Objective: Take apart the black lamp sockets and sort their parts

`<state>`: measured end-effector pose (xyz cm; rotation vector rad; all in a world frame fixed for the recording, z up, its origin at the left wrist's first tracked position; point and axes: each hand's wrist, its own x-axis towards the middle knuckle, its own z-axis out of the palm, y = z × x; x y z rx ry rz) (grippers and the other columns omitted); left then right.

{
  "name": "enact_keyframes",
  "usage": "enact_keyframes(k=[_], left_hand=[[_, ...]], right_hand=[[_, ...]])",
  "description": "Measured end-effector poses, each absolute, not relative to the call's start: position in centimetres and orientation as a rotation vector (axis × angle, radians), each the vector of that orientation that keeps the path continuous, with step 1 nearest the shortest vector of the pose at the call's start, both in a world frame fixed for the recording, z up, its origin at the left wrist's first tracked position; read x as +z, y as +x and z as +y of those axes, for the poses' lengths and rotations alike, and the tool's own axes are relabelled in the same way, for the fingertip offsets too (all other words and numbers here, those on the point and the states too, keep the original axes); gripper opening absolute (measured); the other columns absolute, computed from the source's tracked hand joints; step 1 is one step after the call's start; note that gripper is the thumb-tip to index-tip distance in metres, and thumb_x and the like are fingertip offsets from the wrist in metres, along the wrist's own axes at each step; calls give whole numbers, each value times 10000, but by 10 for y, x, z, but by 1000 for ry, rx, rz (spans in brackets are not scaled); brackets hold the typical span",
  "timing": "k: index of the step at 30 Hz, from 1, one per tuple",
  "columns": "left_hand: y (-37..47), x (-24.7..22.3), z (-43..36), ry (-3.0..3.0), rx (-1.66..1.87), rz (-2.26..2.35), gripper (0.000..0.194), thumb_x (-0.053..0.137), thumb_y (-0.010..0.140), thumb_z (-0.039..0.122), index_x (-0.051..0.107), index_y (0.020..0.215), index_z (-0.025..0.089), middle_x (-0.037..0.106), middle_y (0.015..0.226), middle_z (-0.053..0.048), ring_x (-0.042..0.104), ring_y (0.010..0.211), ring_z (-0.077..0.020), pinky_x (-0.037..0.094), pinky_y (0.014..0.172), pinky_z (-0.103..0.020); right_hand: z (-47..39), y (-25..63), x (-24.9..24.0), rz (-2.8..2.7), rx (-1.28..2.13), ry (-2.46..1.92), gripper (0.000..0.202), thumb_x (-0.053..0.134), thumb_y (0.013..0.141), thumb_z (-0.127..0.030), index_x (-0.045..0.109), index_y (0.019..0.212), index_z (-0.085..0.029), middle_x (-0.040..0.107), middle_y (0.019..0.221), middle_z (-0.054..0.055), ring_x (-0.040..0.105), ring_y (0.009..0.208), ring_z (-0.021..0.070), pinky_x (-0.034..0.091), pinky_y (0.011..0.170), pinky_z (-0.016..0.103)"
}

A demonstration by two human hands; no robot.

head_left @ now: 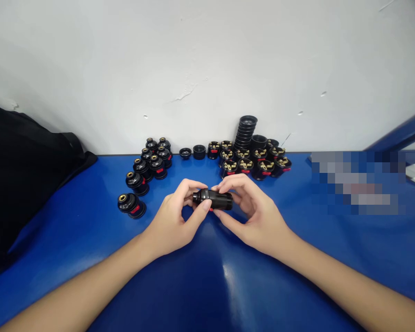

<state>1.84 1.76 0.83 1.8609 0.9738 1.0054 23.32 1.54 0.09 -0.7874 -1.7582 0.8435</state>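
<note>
Between my two hands a black lamp-socket-like part (219, 201) lies on its side above the blue table, its narrow end to the left and a bit of red on its underside. My left hand (180, 216) grips the narrow end between thumb and fingers. The thumb and fingertips of my right hand (254, 212) are closed round the wider right end. Beyond my right hand stand several open black bodies with brass contacts (245, 167). Left of my left hand are several closed black parts with brass-ringed tops (134, 180).
A stack of black rings (246, 133) rises by the pale wall (207, 69). Two small black caps (199, 152) sit at the back edge of the blue table (180, 295). Black cloth (24, 175) covers the left side. A blurred patch (359, 184) lies at the right.
</note>
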Motion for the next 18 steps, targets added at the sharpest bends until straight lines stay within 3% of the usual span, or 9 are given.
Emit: enact_keyframes(k=[5, 11, 14, 18], left_hand=[[17, 5, 17, 1918, 1053, 902, 245, 612, 1077, 294, 540, 1300, 219, 726, 1183, -81, 739, 1042, -192, 606, 882, -310], [16, 3, 16, 1992, 1048, 902, 281, 635, 1069, 295, 541, 1326, 231, 730, 1208, -84, 733, 1116, -212, 603, 959, -341], [17, 5, 16, 1960, 1060, 975, 284, 631, 1073, 327, 552, 1327, 227, 748, 1195, -82, 746, 1100, -215, 609, 936, -340], [18, 8, 18, 1825, 1052, 1047, 223, 601, 1086, 398, 601, 1206, 210, 779, 996, -46, 772, 879, -187, 614, 801, -316]], right_hand=[[16, 232, 7, -1686, 954, -820, 126, 669, 1037, -333, 641, 1140, -267, 675, 1199, 92, 708, 1153, 247, 628, 1014, 415], [18, 232, 4, -1680, 1169, -1068, 312, 583, 1079, -534, 671, 1129, -239, 724, 810, 21, 737, 720, 191, 648, 737, 356], [19, 232, 3, -1655, 1110, -1004, 249, 681, 1034, -474, 681, 1143, -251, 750, 935, 41, 764, 848, 209, 665, 807, 365], [17, 232, 1, -1670, 993, -892, 235, 788, 961, -346, 649, 1139, -281, 722, 1119, 62, 748, 1066, 242, 667, 952, 400]])
